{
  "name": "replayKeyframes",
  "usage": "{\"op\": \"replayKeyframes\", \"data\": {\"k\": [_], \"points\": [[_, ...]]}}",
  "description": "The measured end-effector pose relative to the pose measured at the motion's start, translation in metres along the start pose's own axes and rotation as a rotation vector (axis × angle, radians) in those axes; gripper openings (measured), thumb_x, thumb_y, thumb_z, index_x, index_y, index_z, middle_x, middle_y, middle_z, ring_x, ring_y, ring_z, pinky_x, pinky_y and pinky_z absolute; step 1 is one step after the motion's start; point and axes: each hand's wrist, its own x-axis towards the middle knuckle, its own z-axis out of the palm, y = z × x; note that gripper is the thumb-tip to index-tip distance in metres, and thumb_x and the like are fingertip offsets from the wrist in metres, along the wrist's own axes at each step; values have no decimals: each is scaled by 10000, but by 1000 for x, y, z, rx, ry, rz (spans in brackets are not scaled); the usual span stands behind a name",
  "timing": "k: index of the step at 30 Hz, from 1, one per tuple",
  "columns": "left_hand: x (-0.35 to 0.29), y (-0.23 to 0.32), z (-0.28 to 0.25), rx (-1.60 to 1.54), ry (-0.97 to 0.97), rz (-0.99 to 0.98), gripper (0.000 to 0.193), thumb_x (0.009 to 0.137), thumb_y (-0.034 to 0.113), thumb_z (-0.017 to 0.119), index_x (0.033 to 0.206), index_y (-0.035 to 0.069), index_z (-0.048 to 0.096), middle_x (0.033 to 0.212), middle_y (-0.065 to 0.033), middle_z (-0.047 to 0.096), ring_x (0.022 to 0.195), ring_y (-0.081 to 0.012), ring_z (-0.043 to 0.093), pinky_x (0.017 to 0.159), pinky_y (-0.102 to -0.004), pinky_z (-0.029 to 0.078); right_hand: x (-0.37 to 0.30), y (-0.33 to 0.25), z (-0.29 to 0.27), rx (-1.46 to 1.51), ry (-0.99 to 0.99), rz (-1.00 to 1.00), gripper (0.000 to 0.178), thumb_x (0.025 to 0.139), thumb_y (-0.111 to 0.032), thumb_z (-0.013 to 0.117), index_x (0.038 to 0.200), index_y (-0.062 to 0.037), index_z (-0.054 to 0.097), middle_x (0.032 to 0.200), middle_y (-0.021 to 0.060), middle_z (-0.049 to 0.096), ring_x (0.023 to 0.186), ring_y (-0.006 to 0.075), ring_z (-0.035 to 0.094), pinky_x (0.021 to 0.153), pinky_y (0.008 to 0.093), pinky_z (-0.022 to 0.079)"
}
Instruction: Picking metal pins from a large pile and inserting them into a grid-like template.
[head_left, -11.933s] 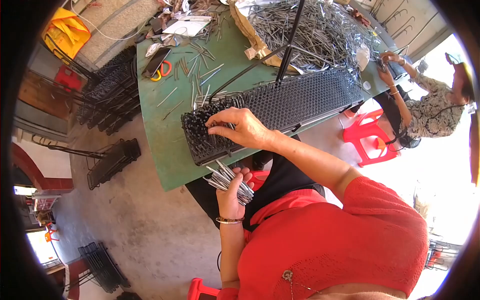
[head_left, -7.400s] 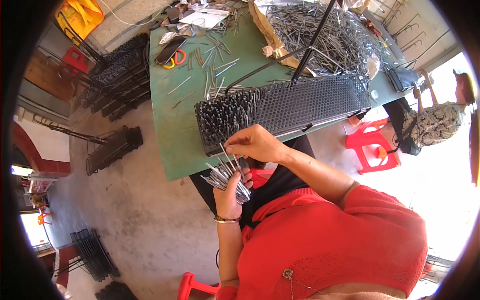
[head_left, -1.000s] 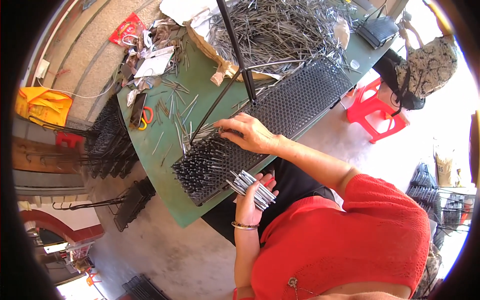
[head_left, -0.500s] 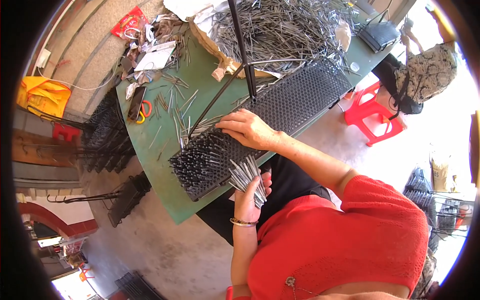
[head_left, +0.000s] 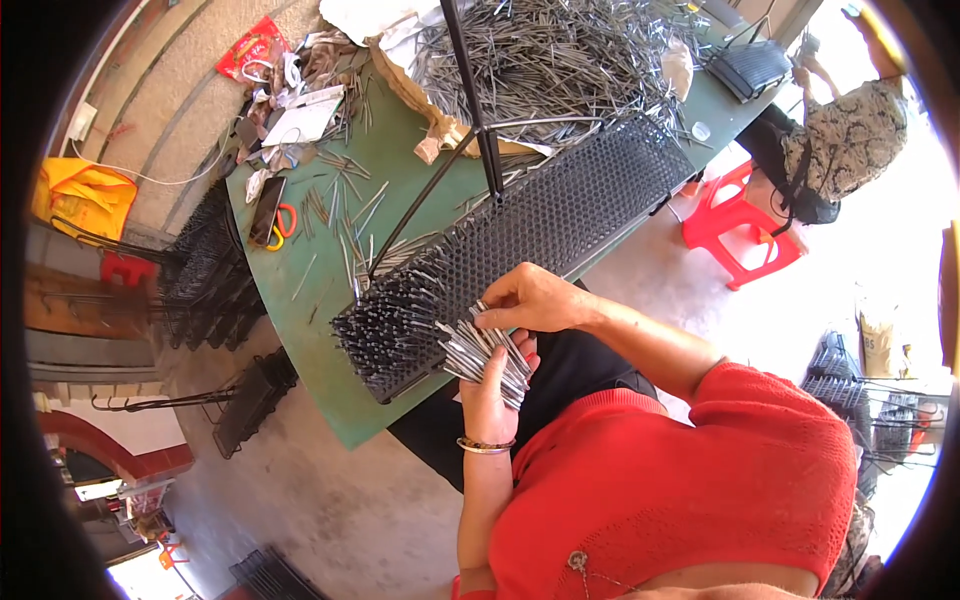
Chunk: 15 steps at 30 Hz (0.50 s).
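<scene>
Yellow bag out on the far left, by the wall. Next along, phone near the corner of the green table, scissors right beside it, then loose rods scattered about. And on to the rack: long, black, full of holes, slanting along the table's near edge, its left end bristling with standing rods. Just below, it's the left hand, bracelet at the wrist, fingers curled round a fanned bundle of grey rods. Right hand sits at the bundle's upper end, thumb and forefinger bent toward each other; whether they pinch 1 rod, I can't tell from this angle. Behind the rack, a big heap of rods, torn paper at its left. Further right, 1 red stool, then a co-worker in a patterned top beside a 2nd black rack.
</scene>
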Motion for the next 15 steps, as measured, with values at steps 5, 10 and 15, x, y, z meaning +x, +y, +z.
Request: {"op": "replayKeyframes", "data": {"k": [5,10,15], "points": [[3,-5,1,-36,45,-4,347,921,97,518,1256,31,458,1137,-136,600,1013,-251,612,859,-403,527,2,4,-8,14,0,39,270,813,-207,681,737,46,627,561,79,553,535,89,487,516,299,426],[5,-8,-5,-67,103,-47,295,917,105,532,1201,33,498,1138,-156,600,1011,-224,612,842,-406,533,15,1,-24,180,174,-51,242,869,-195,667,991,13,663,827,37,673,768,71,599,703,242,506],[7,-14,-8,-32,67,-77,285,913,96,540,1188,33,499,1111,-169,618,943,-221,638,784,-371,553,52,-2,-35,-24,412,-220,228,827,-207,703,991,-50,679,802,33,673,718,76,597,655,250,490]]}}
